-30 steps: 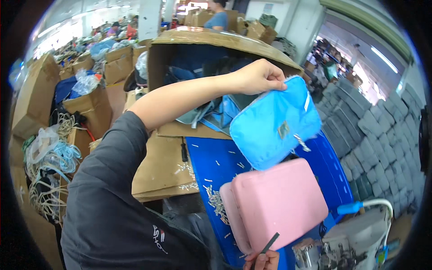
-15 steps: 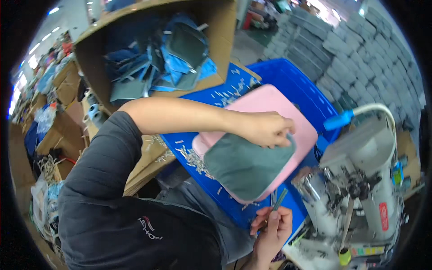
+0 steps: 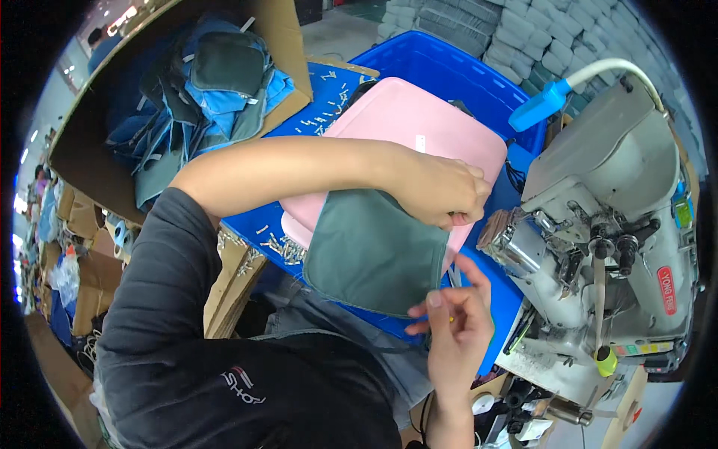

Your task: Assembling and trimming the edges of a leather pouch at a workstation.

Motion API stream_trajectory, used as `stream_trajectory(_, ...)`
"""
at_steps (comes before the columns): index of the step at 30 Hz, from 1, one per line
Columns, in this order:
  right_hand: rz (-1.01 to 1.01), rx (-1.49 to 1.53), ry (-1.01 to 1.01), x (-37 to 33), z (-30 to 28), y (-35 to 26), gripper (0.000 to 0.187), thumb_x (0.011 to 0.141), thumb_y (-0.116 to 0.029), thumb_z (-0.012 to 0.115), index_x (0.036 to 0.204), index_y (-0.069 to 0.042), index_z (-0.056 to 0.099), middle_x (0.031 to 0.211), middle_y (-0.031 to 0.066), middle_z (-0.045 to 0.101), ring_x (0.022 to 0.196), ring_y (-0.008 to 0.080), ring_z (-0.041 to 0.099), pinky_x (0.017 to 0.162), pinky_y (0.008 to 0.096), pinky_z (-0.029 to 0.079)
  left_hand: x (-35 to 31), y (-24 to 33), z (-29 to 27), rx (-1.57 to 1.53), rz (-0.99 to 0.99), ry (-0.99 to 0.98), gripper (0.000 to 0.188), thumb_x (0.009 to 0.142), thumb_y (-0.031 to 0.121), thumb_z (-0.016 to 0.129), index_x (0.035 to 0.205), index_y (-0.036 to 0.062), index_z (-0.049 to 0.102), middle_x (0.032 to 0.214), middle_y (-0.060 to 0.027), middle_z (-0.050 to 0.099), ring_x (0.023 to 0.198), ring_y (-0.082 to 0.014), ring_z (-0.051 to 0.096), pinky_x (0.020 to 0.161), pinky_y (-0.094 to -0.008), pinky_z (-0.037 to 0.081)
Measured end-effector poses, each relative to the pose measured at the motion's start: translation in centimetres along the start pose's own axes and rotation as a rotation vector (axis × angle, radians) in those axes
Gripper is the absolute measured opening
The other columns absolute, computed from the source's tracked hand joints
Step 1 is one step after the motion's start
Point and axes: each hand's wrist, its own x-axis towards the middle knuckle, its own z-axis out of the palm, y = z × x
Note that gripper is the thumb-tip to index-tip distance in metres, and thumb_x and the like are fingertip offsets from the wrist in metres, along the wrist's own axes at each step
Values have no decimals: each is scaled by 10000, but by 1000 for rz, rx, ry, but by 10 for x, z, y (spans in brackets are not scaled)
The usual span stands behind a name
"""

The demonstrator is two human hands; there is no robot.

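Observation:
My left hand [image 3: 447, 193] reaches across a pink pad [image 3: 389, 108] with rounded corners. Its fingers are closed on the upper right edge of a grey-green fabric piece [image 3: 374, 254], whose seamed lower part hangs over the pad's near side. My right hand [image 3: 458, 322] is beside the fabric's lower right corner, palm partly turned up, with its index finger and thumb apart. Its fingertips overlap the corner; whether they touch it is unclear. A small yellow spot shows by the palm, too small to name. Part of a metal blade [image 3: 454, 277] shows behind the right hand.
A grey sewing machine [image 3: 606, 194] stands at right, with a blue-headed lamp [image 3: 542, 105] above. A cardboard box [image 3: 288, 45] of blue and green fabric pieces [image 3: 224, 67] is at upper left. Small white scraps [image 3: 284, 251] litter the blue tabletop [image 3: 329, 82]. Behind is a blue bin [image 3: 449, 56].
The view has shifted. The fabric has been drawn nearer me, off the middle of the pad. My right hand has risen to its corner; the narrow green strip it held is no longer visible.

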Motion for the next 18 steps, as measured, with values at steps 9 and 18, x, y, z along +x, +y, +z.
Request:
stream_trajectory(9,10,-135,82,25,1,17,76,915,19,633,861,55,594,1359,177,434,674,132,672,543,231,578,3,-6,10,-123,-1,-89,179,774,124,719,868,30,599,1011,-122,596,1050,-321,552,938,-423,430)
stream_trajectory(18,-36,-174,101,26,-15,15,107,900,10,668,846,67,594,1038,112,583,575,63,589,469,200,506,-13,17,-38,-410,3,24,190,816,96,678,970,-9,642,867,-145,644,800,-321,622,736,-391,483)
